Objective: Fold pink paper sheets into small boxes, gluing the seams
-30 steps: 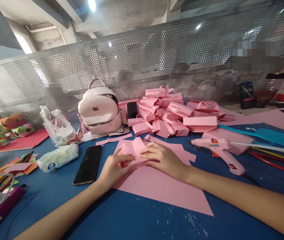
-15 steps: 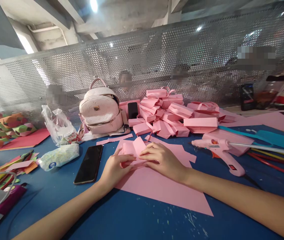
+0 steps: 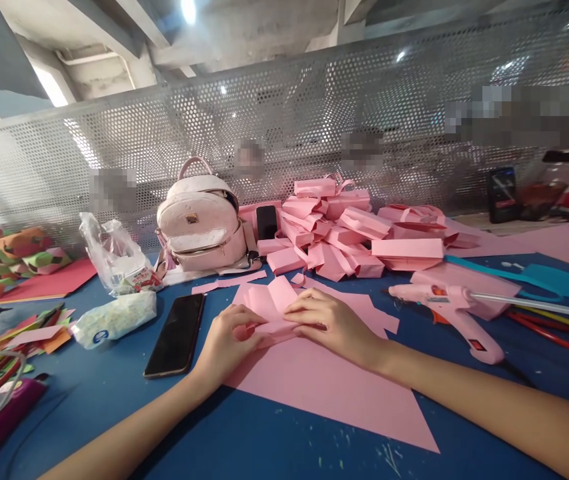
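Both hands grip one small folded piece of pink paper [image 3: 270,301] above a large flat pink sheet [image 3: 334,393]. My left hand [image 3: 227,338] pinches its left end between thumb and fingers. On the right end, my right hand [image 3: 328,327] is closed with thumb below and fingers on top. The near edge of the piece is bent into a fold, and its far part stands up in creased flaps. Behind the hands lies a heap of folded pink paper pieces [image 3: 334,230].
A black phone [image 3: 175,335] and a tissue pack [image 3: 115,319] lie left of my left hand. The pink glue gun [image 3: 457,313] rests at the right. A pale backpack [image 3: 200,223] stands behind, before a perforated metal panel [image 3: 284,120]. At far left is a purple power strip [image 3: 4,427].
The near edge of the folded piece is now bent over more between my fingers. Both hands have shifted slightly towards me, still holding it. The view has moved a little.
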Action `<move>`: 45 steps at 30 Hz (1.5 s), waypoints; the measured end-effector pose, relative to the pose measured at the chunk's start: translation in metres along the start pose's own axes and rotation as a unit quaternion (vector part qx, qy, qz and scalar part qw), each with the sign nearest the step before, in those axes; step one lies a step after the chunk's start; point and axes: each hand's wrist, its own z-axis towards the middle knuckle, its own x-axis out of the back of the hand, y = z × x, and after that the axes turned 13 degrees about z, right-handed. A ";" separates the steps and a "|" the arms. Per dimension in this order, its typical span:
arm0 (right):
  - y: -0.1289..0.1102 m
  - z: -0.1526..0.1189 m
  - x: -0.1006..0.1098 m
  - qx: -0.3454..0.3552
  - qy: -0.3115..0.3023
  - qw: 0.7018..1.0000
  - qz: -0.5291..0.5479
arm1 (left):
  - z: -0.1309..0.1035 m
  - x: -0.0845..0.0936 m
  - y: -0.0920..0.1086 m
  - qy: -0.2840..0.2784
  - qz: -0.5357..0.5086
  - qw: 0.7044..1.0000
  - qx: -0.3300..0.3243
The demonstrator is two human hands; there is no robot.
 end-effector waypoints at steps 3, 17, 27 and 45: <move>0.001 0.001 -0.001 -0.004 0.002 1.000 0.014 | 0.000 -0.001 -0.001 -0.009 -0.007 1.000 0.020; 0.003 0.003 -0.002 -0.013 0.011 0.999 0.049 | 0.004 -0.001 -0.002 -0.015 -0.028 0.999 0.037; -0.006 0.005 -0.007 0.003 0.020 1.000 -0.002 | -0.001 -0.004 -0.001 0.013 0.002 1.000 0.002; -0.018 0.003 -0.012 0.009 0.041 0.997 0.066 | -0.007 -0.006 0.009 0.068 0.001 0.994 -0.081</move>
